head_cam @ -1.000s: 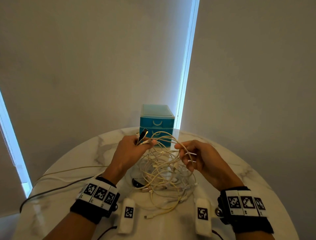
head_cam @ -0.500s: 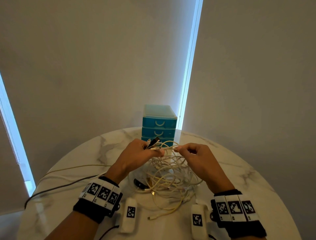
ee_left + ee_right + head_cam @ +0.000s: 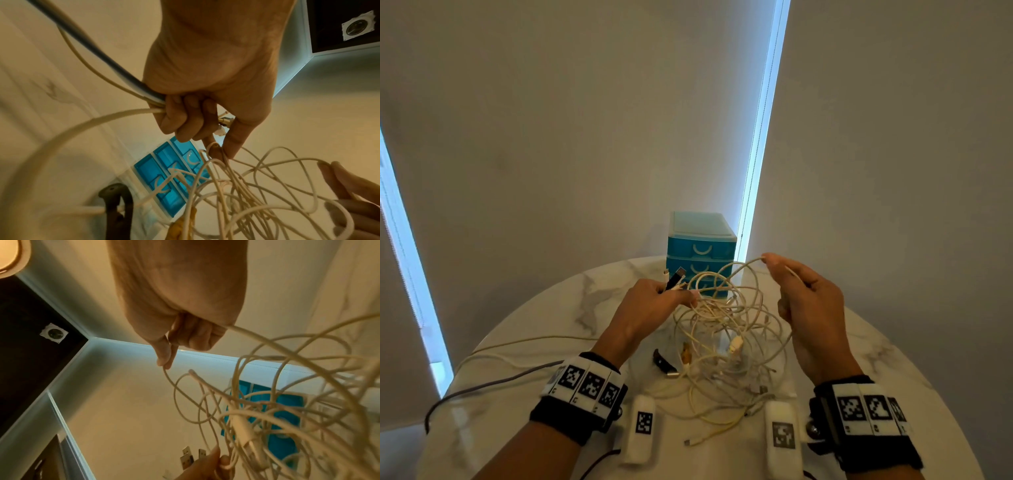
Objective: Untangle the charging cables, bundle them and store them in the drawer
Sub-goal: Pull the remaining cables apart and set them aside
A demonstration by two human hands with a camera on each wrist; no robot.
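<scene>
A tangle of white charging cables (image 3: 726,346) hangs between both hands above the round marble table (image 3: 558,325). My left hand (image 3: 654,305) grips several cable ends, with USB plugs (image 3: 674,277) sticking up past the knuckles; the left wrist view shows its fingers (image 3: 185,120) curled round the cables (image 3: 236,183). My right hand (image 3: 804,294) is raised to the right and pinches one white strand (image 3: 170,379) between thumb and forefinger. A small blue drawer unit (image 3: 700,250) with its drawers closed stands at the table's far edge behind the tangle.
A black plug (image 3: 664,363) and loose connectors lie on the table under the tangle. Grey and white cables (image 3: 493,380) trail off the table's left edge. Two white tagged blocks (image 3: 642,425) sit near the front edge. Walls stand close behind the table.
My right hand has moved up and to the right, pulling one strand out of the tangle. The left hand has kept its grip on the plug ends.
</scene>
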